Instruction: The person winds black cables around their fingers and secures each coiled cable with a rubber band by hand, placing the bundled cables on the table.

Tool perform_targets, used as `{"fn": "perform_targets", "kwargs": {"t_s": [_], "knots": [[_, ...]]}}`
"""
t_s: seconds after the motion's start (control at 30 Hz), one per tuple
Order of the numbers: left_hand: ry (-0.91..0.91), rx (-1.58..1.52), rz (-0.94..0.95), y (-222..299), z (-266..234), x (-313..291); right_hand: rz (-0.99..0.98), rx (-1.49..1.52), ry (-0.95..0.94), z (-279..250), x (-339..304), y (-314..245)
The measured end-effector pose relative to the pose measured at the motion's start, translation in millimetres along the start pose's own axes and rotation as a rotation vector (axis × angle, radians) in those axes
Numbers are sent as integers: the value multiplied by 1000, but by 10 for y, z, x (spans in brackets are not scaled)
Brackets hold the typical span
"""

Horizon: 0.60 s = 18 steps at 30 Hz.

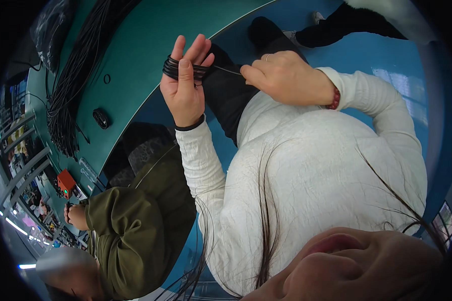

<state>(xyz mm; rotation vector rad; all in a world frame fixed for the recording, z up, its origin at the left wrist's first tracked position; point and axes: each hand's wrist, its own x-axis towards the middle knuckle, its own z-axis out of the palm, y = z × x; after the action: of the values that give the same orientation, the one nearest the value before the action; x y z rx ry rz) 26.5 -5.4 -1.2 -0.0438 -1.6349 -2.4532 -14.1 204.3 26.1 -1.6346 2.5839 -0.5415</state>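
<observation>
My left hand (185,98) is raised near the table's edge, with a thin black cable (172,68) wound in several turns around its fingers. The thumb lies across the turns and presses on them; the fingertips stick out above. From this coil a single strand runs to the right. My right hand (291,80) pinches that strand between thumb and bent fingers, a short way from the left hand and in front of my body. The strand's far end is hidden by the right hand.
On the green table (135,55) lie a long bundle of black cables (68,108), a small coiled cable (101,118), a black ring (107,79) and a clear plastic bag (50,32). Left of me, a co-worker in an olive jacket (135,236) sits near an orange box (66,182).
</observation>
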Motion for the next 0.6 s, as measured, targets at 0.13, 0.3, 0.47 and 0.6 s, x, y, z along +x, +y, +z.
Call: {"fn": "perform_targets", "kwargs": {"t_s": [0.13, 0.3, 0.47, 0.6], "knots": [[23, 144, -40, -52, 137, -27, -258, -187, 149, -280, 155, 20], [-212, 191, -139, -52, 121, -144, -536, 154, 290, -399, 649, 491], [-341, 25, -250, -64, 81, -91, -419, 514, 194, 93, 746, 617], [-364, 38, -309, -116, -37, -72, -413, 371, 151, 173, 742, 614]]}}
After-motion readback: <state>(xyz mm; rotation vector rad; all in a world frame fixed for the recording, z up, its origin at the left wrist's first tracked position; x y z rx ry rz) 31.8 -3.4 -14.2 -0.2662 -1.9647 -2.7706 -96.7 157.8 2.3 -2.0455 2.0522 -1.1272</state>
